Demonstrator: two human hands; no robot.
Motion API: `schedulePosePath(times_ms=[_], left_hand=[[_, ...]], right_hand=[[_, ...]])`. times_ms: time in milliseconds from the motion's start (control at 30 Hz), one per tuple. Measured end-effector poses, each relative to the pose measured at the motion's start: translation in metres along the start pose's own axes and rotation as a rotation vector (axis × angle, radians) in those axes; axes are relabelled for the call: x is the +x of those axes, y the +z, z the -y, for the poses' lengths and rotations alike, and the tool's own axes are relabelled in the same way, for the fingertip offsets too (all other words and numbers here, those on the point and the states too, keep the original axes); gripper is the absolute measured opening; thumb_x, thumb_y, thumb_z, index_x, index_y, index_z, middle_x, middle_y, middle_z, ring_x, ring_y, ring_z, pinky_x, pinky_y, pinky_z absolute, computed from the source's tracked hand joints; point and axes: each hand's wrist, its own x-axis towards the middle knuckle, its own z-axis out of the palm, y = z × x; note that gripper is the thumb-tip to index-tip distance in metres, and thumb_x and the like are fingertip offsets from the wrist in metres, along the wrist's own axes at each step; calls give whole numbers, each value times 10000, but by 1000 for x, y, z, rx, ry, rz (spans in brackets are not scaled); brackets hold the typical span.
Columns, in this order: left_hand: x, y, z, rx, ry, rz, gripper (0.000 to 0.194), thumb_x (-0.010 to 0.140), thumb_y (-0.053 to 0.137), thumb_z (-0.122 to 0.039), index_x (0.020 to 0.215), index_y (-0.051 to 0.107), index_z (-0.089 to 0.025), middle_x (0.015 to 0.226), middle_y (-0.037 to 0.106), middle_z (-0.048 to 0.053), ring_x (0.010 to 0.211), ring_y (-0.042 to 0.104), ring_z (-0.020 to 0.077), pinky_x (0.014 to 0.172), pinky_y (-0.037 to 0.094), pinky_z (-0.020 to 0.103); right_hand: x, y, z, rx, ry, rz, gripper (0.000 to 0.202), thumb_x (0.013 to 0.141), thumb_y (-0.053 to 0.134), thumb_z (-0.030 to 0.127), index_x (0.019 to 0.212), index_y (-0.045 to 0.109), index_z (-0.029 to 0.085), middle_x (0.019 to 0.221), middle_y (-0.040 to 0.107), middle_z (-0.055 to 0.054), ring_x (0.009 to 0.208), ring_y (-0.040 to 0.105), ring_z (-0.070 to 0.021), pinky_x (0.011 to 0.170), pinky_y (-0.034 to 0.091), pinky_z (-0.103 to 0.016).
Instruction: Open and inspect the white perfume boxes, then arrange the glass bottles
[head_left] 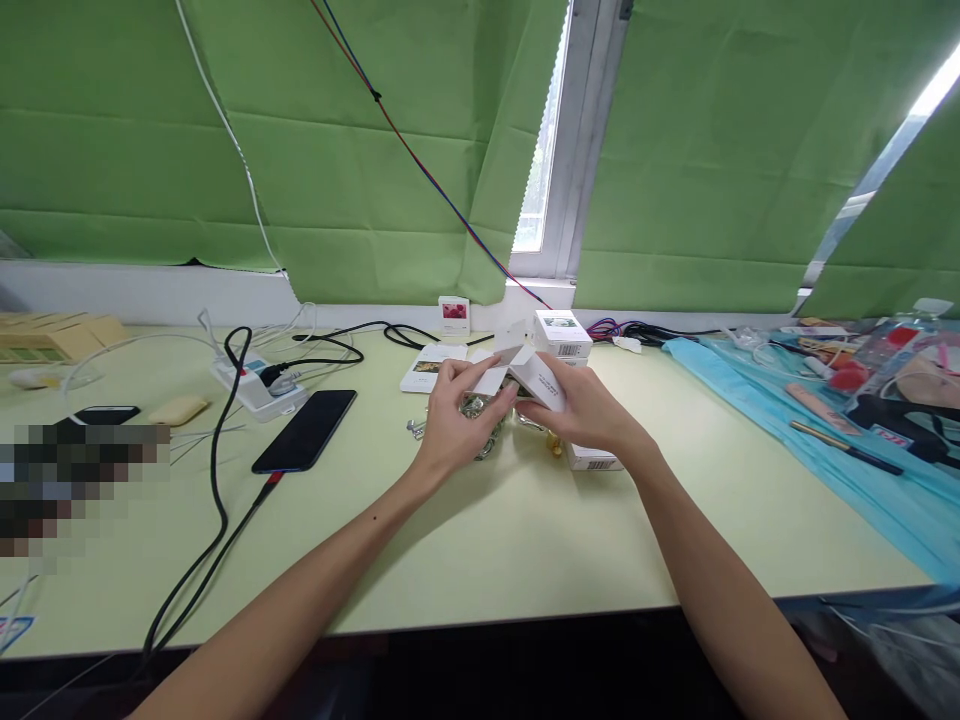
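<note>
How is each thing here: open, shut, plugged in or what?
Held box: open, tilted
Left grip: closed on held box
Right grip: closed on held box
Phone: flat, screen dark, cable plugged in
Power strip: black plug in it
Curtains: drawn, gap at window
Blue sheet: rumpled
Red-picture box: upright

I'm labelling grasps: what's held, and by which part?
The right hand holds a white box by its sides; the left hand is at its open flaps, grip unclear.
</note>
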Motion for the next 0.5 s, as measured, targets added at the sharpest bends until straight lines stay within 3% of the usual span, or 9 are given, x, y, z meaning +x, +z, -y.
schedulePosePath(times_ms=[233,500], left_hand=[[-3,3,1,-42,-5,37,438,857,734,-443,1246,708,-244,984,521,40,852,598,143,805,608,318],[-6,2,-3,39,25,88,297,895,687,-393,1154,720,-252,947,525,27,813,549,142,751,562,293]], right_hand=[[-1,-5,0,-19,38,-72,362,864,705,371,1180,613,220,742,667,21,615,576,-176,577,435,-282],[2,-5,1,20,193,-144,508,866,674,447,1314,571,230,858,714,-24,688,629,-194,595,464,-298]])
